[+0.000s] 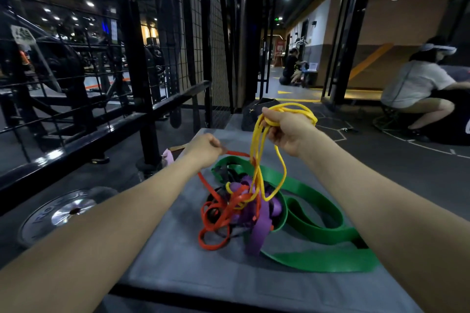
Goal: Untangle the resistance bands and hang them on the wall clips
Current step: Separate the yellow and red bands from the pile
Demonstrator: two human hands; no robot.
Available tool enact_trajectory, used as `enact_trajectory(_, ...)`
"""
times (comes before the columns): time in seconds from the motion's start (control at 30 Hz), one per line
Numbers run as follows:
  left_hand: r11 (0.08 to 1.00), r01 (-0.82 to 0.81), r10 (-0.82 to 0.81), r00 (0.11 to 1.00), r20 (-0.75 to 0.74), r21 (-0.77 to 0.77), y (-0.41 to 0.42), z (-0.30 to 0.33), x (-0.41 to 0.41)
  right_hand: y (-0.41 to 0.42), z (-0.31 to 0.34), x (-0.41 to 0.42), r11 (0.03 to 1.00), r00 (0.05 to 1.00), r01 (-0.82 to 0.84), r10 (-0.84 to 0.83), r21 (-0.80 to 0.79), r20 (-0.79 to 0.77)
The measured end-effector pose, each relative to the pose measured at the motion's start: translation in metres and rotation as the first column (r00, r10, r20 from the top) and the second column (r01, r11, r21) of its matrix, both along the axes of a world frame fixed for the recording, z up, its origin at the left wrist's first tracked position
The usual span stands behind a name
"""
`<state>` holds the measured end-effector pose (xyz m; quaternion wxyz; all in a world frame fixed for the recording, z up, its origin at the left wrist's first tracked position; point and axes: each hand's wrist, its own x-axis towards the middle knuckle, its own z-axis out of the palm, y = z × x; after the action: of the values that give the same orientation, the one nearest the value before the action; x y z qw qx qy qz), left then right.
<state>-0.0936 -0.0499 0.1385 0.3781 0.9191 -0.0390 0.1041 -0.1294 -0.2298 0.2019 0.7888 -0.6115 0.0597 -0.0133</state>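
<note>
Tangle of flat rubber resistance bands (pixel 244 208) sits mid-surface on the grey padded rectangular platform (pixel 178 262), which I'll use as the landmark.

- Thin yellow rubber band (pixel 256 160): narrow, cord-like, several loops. Top bunch is gripped in the right hand (pixel 287 132), raised above the platform's far half, fingers curled tight round the strands. Lower loops hang down and thread into the pile.
- Narrow orange-red rubber band (pixel 216 223): flat strip, coils on the pile's left side. One run goes up taut to the left hand (pixel 203 148), which pinches it above the platform's far-left part. Fingers closed; the exact pinch point is hidden behind the knuckles.
- Wide green rubber band (pixel 318 226): broad, smooth, matte, lying in big flat loops across the platform's right half and round the back of the pile.
- Purple rubber band (pixel 256 226): medium width, folded at the pile's centre, mostly buried.
- Something dark, probably a black band, under the knot; can't make it out properly.

Round metal weight plate with raised lettering (pixel 61 213) lies flat on the floor left of the platform, partly cut by the left forearm. Black wire-mesh metal rack (pixel 178 33) stands beyond the platform's far-left corner. Black quilted bag (pixel 254 112) beyond its far edge, half hidden by the right hand. Platform's near edge is cut off.
</note>
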Motion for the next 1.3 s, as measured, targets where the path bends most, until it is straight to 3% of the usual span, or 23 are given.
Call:
enact_trajectory(0.07,0.994,0.105,-0.104,0.994,0.032,-0.029,-0.011,-0.002,-0.006,0.004,-0.009,0.000,1.000,1.000,-0.009,0.008,-0.028,-0.023)
enact_trajectory(0.17,0.920,0.340,-0.354,0.934,-0.042,-0.193,-0.026,0.000,-0.020,0.008,-0.015,-0.002,0.997,0.999,-0.028,0.025,-0.078,-0.038)
enact_trajectory(0.23,0.877,0.395,-0.428,0.901,-0.069,-0.274,-0.037,-0.001,-0.024,0.011,-0.014,-0.003,0.995,0.999,-0.041,0.038,-0.091,-0.031)
enact_trajectory(0.37,0.896,0.325,-0.343,0.939,-0.008,-0.303,-0.044,-0.002,-0.023,0.014,-0.010,-0.001,0.995,0.997,-0.065,0.062,-0.081,-0.038)
enact_trajectory(0.53,0.838,0.218,-0.317,0.940,-0.122,-0.501,-0.030,-0.004,-0.023,0.009,-0.018,0.012,0.985,0.989,-0.113,0.100,-0.130,-0.106)
enact_trajectory(0.6,0.809,0.142,-0.266,0.954,-0.139,-0.570,-0.026,-0.005,-0.023,0.016,-0.026,0.021,0.961,0.984,-0.166,0.149,-0.221,-0.094)
enact_trajectory(0.67,0.763,0.040,-0.197,0.965,-0.173,-0.645,-0.021,-0.007,-0.021,0.025,-0.029,0.028,0.832,0.974,-0.222,0.206,-0.508,-0.088)
enact_trajectory(0.73,0.700,-0.067,-0.141,0.963,-0.230,-0.711,-0.011,-0.011,-0.019,0.031,-0.034,0.033,0.494,0.944,-0.286,0.291,-0.821,-0.154)
enact_trajectory(0.8,0.625,-0.136,-0.132,0.952,-0.276,-0.769,-0.001,-0.014,-0.019,0.034,-0.042,0.030,0.263,0.924,-0.330,0.289,-0.907,-0.252)
enact_trajectory(0.83,0.592,-0.159,-0.138,0.946,-0.294,-0.790,0.002,-0.016,-0.020,0.035,-0.050,0.027,0.228,0.906,-0.376,0.292,-0.898,-0.305)
enact_trajectory(0.93,0.532,-0.190,-0.136,0.943,-0.305,-0.825,0.007,-0.019,-0.024,0.040,-0.076,0.019,0.321,0.851,-0.505,0.337,-0.801,-0.402)
enact_trajectory(1.1,0.543,-0.200,-0.138,0.936,-0.322,-0.815,0.008,-0.020,-0.017,0.042,-0.098,0.022,0.446,0.797,-0.590,0.459,-0.673,-0.393)
enact_trajectory(1.3,0.549,-0.200,-0.059,0.959,-0.276,-0.812,0.013,-0.012,-0.012,0.035,-0.109,0.013,0.312,0.745,-0.529,0.615,-0.789,-0.257)
